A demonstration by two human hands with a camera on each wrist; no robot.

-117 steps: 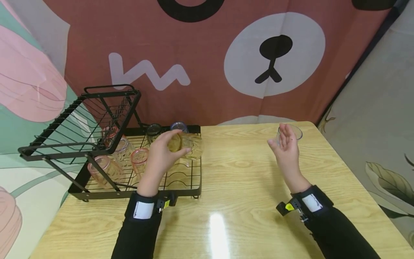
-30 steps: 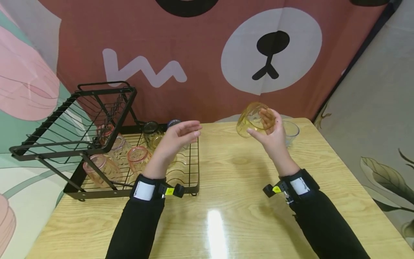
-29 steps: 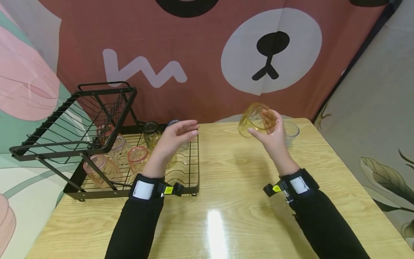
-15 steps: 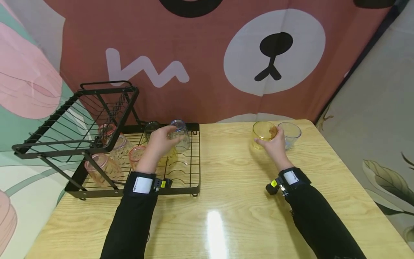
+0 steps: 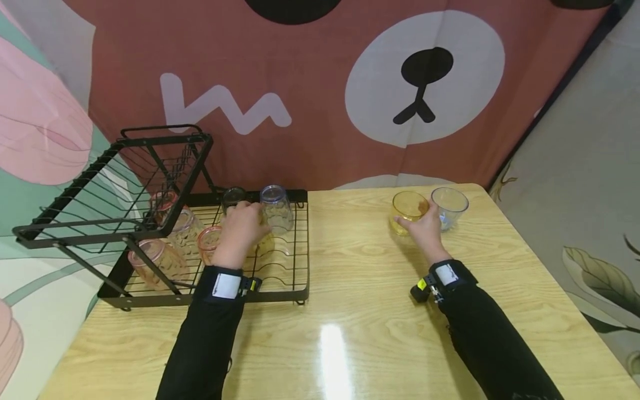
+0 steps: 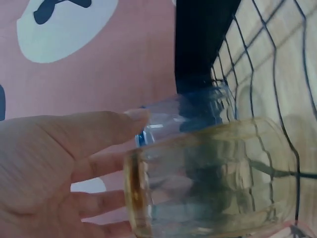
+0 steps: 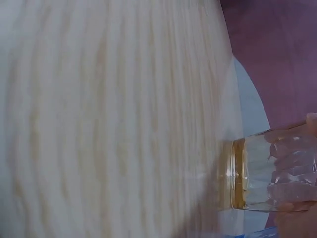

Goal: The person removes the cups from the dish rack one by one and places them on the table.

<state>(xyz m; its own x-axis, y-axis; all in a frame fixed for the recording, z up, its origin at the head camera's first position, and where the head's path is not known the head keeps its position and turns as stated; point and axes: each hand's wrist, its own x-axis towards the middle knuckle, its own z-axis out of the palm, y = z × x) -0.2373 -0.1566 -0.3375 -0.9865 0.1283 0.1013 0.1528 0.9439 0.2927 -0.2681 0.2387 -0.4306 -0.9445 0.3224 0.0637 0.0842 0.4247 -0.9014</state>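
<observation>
In the head view, my right hand (image 5: 427,226) holds a yellow glass (image 5: 409,204) that stands mouth up on the table, just left of a clear blue-rimmed glass (image 5: 452,204). The right wrist view has the same yellow glass (image 7: 252,173) with its thick base down at the wood. My left hand (image 5: 242,226) is over the rack at an upside-down yellow glass (image 5: 265,244). In the left wrist view, its fingers reach the base of that yellow glass (image 6: 208,183), and the thumb is spread apart in front of a blue-tinted glass (image 6: 183,116).
The black two-tier dish rack (image 5: 220,300) stands at the left. It bears a blue glass (image 5: 276,208), a dark glass (image 5: 233,195), a red-rimmed glass (image 5: 208,240), a pink glass (image 5: 157,261) and others under its raised tier. A patterned cloth (image 5: 320,139) hangs behind the table (image 5: 360,311).
My right hand has turned the yellow glass mouth up and lowered it beside the blue-rimmed glass. My left hand has moved from the rack's right side onto another yellow glass.
</observation>
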